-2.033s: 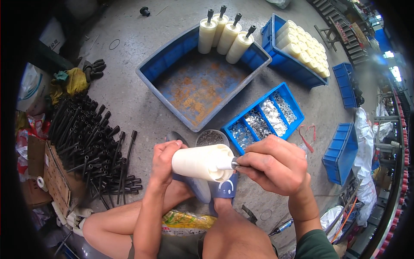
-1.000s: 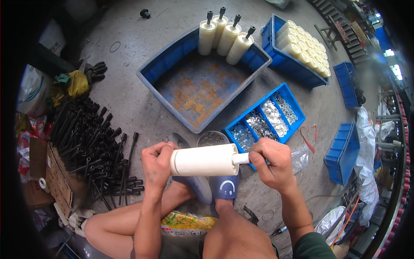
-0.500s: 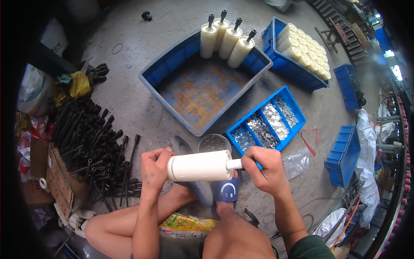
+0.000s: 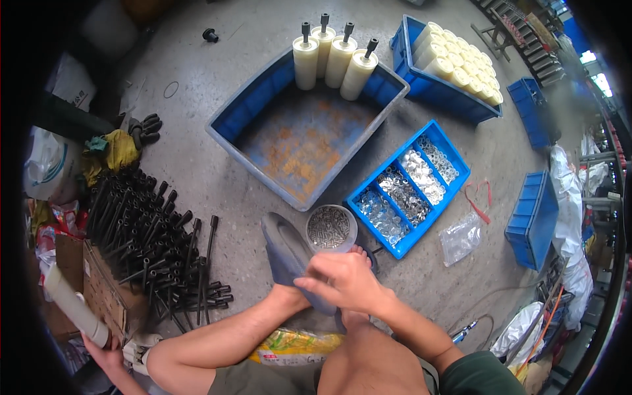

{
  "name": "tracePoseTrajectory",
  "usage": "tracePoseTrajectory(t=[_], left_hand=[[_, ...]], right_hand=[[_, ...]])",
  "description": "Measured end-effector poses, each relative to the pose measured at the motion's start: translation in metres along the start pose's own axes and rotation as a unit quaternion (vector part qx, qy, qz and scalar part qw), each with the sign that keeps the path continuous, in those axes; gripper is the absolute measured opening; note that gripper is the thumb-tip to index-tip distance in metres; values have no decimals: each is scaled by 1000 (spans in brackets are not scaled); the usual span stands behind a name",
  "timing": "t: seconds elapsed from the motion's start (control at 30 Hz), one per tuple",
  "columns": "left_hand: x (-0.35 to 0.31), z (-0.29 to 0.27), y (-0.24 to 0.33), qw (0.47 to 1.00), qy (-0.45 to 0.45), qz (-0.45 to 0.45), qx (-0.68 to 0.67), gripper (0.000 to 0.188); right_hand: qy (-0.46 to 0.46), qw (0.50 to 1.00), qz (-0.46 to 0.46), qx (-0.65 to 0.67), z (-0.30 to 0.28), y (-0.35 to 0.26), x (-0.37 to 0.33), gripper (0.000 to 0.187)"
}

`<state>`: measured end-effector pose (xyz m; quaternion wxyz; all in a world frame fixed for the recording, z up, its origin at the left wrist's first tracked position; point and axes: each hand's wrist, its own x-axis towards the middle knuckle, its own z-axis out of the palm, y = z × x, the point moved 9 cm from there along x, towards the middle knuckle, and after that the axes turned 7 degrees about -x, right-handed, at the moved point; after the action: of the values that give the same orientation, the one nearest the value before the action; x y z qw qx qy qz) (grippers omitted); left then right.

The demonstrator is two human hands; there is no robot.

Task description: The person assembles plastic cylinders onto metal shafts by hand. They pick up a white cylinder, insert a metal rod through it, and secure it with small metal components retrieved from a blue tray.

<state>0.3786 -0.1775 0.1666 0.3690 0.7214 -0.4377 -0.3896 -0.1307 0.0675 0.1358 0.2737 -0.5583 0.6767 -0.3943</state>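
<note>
At the lower left, my left hand (image 4: 108,353) is closed round the lower end of a cream-white roller (image 4: 76,306). The roller tilts beside an opened cardboard box (image 4: 108,289), and part of my left hand is cut off by the dark rim. My right hand (image 4: 345,280) is over my feet, just below a round tub of small metal screws (image 4: 331,228). Its fingers are loosely bent with the thumb apart, slightly blurred, and nothing shows in them. Under it are a grey-blue slipper (image 4: 283,240) and my right foot's toes.
A large blue bin (image 4: 263,161) holds several white rollers with black shaft ends. Behind it is a blue crate (image 4: 411,72) packed with rollers. A divided blue tray (image 4: 421,220) contains washers and small parts. Black rods (image 4: 151,230) are heaped at left. A plastic bag (image 4: 461,238) lies right.
Both hands held the roller level in front of me. My right hand has let go of its end and shifted left and down; my left hand has carried the roller to the lower left.
</note>
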Motion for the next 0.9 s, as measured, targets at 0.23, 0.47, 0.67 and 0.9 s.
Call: tracePoseTrajectory(t=[0.23,0.47,0.67,0.9], left_hand=[[-22,28,-93,981,-53,-58,177,30],[-4,-3,-119,968,-17,-63,240,33],[62,-213,-88,920,204,-53,330,35],[-4,-76,14,977,178,117,28,41]], right_hand=[[-57,996,7,-70,16,11,1,27],[40,988,142,48,-26,96,63,28],[265,948,172,-46,-103,155,164,59],[427,724,518,157,-98,308,209,91]])
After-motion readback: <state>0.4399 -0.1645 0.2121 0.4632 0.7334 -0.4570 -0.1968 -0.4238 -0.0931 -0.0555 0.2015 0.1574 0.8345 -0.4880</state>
